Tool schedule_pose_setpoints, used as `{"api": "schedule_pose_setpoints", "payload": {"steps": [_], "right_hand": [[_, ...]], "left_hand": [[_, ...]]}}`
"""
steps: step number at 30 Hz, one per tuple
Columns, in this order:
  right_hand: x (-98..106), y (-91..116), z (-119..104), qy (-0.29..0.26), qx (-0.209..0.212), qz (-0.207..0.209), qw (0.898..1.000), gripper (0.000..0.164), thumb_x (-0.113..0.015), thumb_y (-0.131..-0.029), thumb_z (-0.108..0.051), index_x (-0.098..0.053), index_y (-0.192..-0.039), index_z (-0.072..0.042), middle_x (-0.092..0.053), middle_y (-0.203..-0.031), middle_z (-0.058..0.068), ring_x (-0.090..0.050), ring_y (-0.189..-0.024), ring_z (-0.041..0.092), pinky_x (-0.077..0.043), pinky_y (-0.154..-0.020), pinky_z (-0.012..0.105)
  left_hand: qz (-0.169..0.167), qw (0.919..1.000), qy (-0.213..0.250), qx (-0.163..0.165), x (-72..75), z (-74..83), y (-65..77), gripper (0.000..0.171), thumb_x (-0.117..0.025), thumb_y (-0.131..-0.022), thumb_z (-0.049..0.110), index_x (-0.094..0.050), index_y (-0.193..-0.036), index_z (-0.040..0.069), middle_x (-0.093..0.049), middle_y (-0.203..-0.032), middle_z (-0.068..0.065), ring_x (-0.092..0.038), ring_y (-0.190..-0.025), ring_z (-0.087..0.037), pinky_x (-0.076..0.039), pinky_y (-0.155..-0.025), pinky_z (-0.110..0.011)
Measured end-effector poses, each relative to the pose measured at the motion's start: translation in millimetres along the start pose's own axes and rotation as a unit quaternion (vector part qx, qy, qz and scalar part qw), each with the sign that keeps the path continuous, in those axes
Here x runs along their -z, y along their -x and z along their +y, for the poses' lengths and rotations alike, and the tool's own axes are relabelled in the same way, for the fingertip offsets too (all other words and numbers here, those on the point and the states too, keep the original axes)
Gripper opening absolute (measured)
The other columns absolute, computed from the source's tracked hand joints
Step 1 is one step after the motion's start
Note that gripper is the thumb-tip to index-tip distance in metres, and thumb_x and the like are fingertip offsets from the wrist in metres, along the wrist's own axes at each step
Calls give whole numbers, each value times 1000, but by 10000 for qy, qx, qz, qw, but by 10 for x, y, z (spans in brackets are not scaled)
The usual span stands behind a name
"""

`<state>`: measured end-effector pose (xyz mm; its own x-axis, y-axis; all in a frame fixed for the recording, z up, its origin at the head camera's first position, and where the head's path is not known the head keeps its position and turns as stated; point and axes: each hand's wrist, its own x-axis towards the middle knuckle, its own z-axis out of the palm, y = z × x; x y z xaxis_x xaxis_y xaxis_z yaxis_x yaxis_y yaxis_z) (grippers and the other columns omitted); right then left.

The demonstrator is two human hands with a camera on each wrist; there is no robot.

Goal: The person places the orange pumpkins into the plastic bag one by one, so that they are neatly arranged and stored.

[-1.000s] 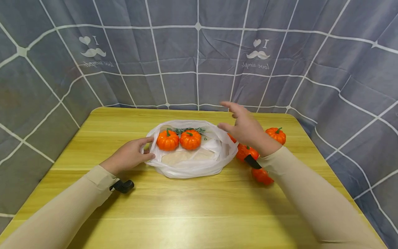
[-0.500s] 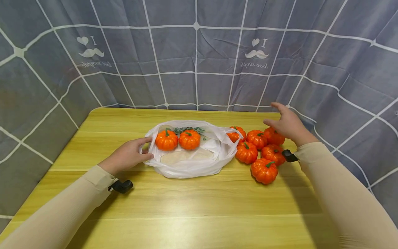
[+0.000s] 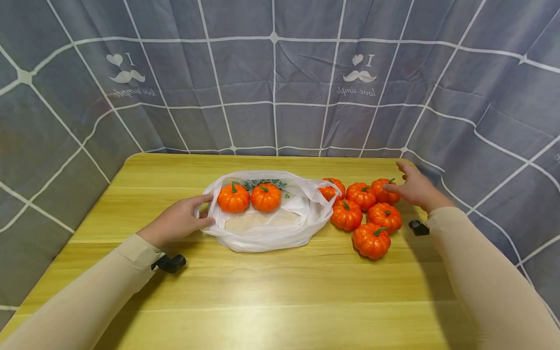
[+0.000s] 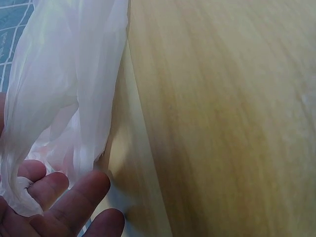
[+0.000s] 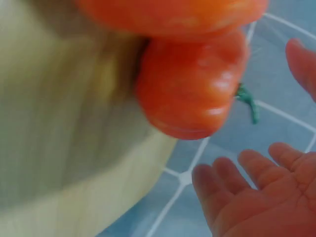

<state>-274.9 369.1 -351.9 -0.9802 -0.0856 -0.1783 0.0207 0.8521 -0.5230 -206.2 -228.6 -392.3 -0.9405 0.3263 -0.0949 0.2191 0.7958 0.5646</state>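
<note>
A white plastic bag (image 3: 262, 238) lies with its mouth spread on the table, and two small orange pumpkins (image 3: 234, 198) with green stems are inside it. My left hand (image 3: 177, 221) holds the bag's left edge; in the left wrist view a strip of the plastic (image 4: 22, 197) passes between its fingers. My right hand (image 3: 421, 188) is at the far right, thumb and fingers spread beside the rearmost right pumpkin (image 3: 385, 191). In the right wrist view that pumpkin (image 5: 190, 89) sits apart from the open palm, its stem pointing toward the hand.
Several more orange pumpkins (image 3: 372, 240) are clustered on the wooden table (image 3: 262, 301) right of the bag. One pumpkin (image 3: 332, 188) is partly covered by the bag's right handle. A grey curtain (image 3: 245, 78) with white grid lines surrounds the table's back and sides.
My right hand has moved from above the bag's right side to the rearmost right pumpkin and lowered beside it. The left hand stays at the bag's edge.
</note>
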Motion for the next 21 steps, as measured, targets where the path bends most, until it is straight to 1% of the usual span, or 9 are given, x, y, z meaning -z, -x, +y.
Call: {"api": "schedule_pose_setpoints", "payload": {"steps": [3, 6, 9, 12, 15, 21], "right_hand": [[-34, -34, 80, -202, -59, -163, 9996, 109, -70, -101, -39, 5, -165, 8, -7, -169, 39, -21, -150, 64, -28, -119, 70], [-65, -47, 149, -278, -204, -288, 9990, 113, -71, -99, -44, 6, -164, 8, -8, -168, 39, -19, -151, 63, -26, -120, 70], [-88, -54, 222, -316, -244, -354, 9986, 116, -72, -98, -46, 6, -164, 9, -10, -167, 41, -18, -151, 62, -23, -121, 70], [-107, -44, 253, -385, -181, -356, 9985, 112, -71, -99, -45, 2, -163, 11, -14, -165, 43, -19, -151, 62, -22, -122, 70], [-119, -23, 249, -436, -86, -361, 9984, 107, -70, -100, -41, -2, -163, 12, -18, -163, 44, -22, -150, 62, -22, -122, 70], [-138, -17, 230, -394, -5, -468, 9981, 102, -70, -100, -39, -9, -163, 12, -24, -161, 44, -28, -148, 60, -24, -122, 68]], "left_hand": [[-25, 10000, 18, 28, 5, 6, 4, 78, -75, -97, 35, -43, -159, 0, -58, -149, -26, -57, -91, -23, -45, -81, -36], [-27, 10000, 7, 45, 7, 12, 12, 78, -75, -97, 36, -43, -159, 0, -57, -151, -26, -58, -95, -24, -46, -83, -38], [-21, 10000, -4, 39, 2, 12, 13, 78, -75, -97, 36, -43, -159, 0, -54, -154, -26, -58, -101, -26, -47, -87, -39], [-31, 10000, 15, 48, 0, 9, 12, 79, -75, -97, 36, -43, -159, 0, -54, -154, -26, -58, -103, -26, -47, -88, -39], [-56, 10000, 50, 56, 3, 13, 13, 79, -75, -97, 36, -43, -159, 0, -54, -154, -26, -58, -100, -26, -46, -85, -38], [-48, 10000, 24, 36, 6, 15, 18, 79, -75, -97, 36, -43, -159, -1, -53, -155, -26, -58, -101, -26, -47, -86, -38]]}}
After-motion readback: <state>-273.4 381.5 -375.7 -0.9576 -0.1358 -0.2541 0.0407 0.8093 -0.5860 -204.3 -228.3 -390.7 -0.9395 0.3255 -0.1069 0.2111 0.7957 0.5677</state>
